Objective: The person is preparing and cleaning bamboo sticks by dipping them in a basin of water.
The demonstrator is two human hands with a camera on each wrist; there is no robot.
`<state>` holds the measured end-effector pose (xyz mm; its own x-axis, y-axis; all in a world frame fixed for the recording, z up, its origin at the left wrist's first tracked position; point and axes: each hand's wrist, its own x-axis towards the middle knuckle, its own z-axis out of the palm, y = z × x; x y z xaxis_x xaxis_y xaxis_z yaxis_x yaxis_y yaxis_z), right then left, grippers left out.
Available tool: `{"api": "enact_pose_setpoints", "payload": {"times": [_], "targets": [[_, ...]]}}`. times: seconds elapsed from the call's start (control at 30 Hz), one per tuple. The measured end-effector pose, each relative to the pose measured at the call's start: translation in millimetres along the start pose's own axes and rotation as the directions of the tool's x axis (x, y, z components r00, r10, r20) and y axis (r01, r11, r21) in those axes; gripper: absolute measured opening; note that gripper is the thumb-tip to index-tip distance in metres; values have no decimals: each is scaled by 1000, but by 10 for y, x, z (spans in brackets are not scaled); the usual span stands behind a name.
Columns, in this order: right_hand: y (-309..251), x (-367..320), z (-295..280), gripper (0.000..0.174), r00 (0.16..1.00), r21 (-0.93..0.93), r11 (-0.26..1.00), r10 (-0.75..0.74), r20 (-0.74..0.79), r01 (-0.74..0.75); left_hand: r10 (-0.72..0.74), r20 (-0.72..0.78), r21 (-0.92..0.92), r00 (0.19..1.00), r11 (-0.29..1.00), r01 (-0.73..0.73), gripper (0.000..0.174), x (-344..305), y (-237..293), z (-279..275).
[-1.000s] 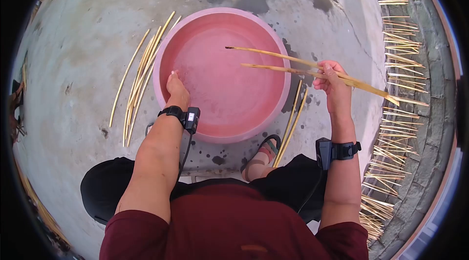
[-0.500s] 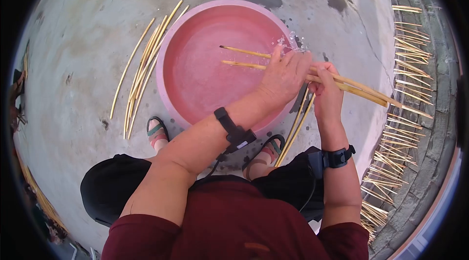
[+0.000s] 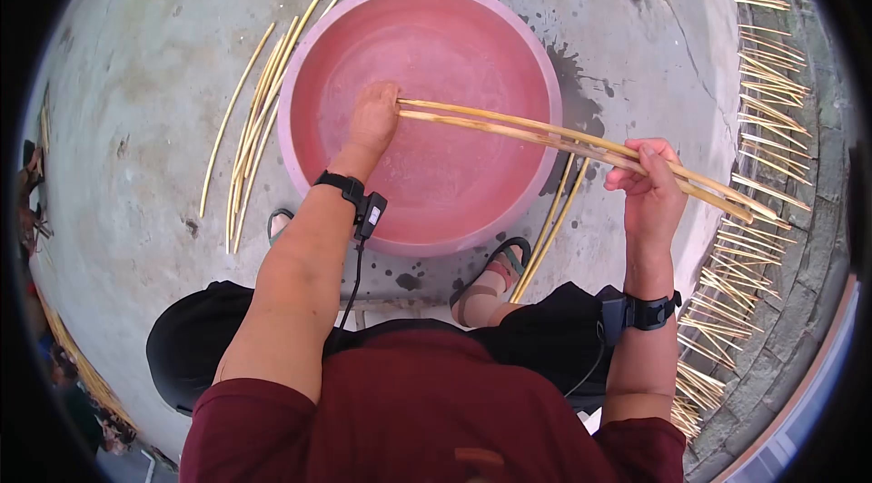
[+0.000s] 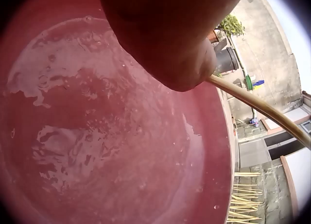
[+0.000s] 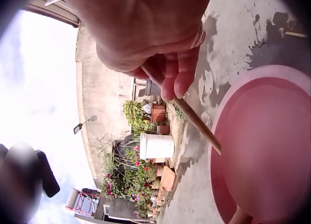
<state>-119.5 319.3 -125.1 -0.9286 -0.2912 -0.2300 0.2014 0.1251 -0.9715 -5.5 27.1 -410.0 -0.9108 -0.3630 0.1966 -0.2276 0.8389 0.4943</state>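
Two long, pale yellow sticks [image 3: 500,115] stretch across a round pink basin [image 3: 287,124] in the head view. My left hand [image 3: 374,115] is over the basin and grips their left ends. Near the other end, right of the basin, my right hand [image 3: 652,192] holds both sticks between thumb and fingers. Rippled water [image 4: 107,136] fills the basin in the left wrist view, under my left hand [image 4: 170,39]. In the right wrist view, a stick [image 5: 197,121] runs from my right hand [image 5: 146,34] toward the basin.
Several loose sticks [image 3: 258,106] lie left of the basin, and two more sticks [image 3: 554,229] beside my sandalled foot [image 3: 498,281]. A long row of sticks [image 3: 772,74] rests along the stone ledge [image 3: 817,165] at right. Wet patches [image 3: 577,88] mark the concrete.
My left hand has swung from the basin's left side across to the sticks near my right hand, with water splashing, then back left to their far ends. My right hand keeps its hold.
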Motion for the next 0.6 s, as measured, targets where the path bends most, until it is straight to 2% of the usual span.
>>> {"api": "enact_pose_setpoints", "payload": {"times": [0.03,0.07,0.1,0.13,0.17,0.2,0.27,0.33,0.37,0.43,0.47,0.5,0.53,0.57,0.6], "targets": [[-21,46,-103,20,997,-4,999,-46,-56,46,-317,41,-40,947,947,319,15,-43,-77,2],[-52,116,-224,20,990,-14,996,-91,-108,90,-602,94,-68,793,791,608,18,-113,-153,3],[-71,182,-312,20,978,-27,991,-134,-160,131,-819,156,-76,553,548,833,20,-193,-249,22],[-52,237,-361,19,977,-47,990,-140,-158,134,-872,298,-561,388,169,811,21,-373,-514,249],[7,266,-314,18,983,-75,993,-102,-150,91,-821,490,-808,293,-302,506,23,-597,-882,612],[98,282,-204,17,988,-99,994,-65,-143,51,-687,660,-728,304,-684,36,24,-703,-1082,794],[298,320,-42,15,994,-102,993,55,-97,-64,-620,751,-648,227,-625,436,23,-327,-310,213],[468,318,64,15,992,-43,993,103,-73,-106,-445,694,-704,567,-586,402,23,-91,274,-62],[507,307,110,15,990,-17,991,130,-58,-131,-258,625,-712,737,-575,403,22,35,523,-171],[467,305,205,15,991,-21,991,135,-4,-135,-38,456,-819,889,-407,403,22,276,1261,-639],[431,302,256,15,992,-24,992,122,17,-121,13,277,-956,961,-103,276,23,340,1550,-748],[391,288,298,15,993,-26,994,108,36,-108,122,111,-977,986,197,85,24,380,1764,-796],[345,270,334,15,994,-55,995,90,57,-87,162,-25,-895,987,436,-94,23,413,1897,-787],[295,254,366,16,994,-82,994,72,78,-66,233,-144,-727,962,635,-263,22,444,2009,-785],[245,231,406,17,994,-108,993,55,98,-44,330,-236,-488,914,773,-405,21,463,2065,-801]]}}
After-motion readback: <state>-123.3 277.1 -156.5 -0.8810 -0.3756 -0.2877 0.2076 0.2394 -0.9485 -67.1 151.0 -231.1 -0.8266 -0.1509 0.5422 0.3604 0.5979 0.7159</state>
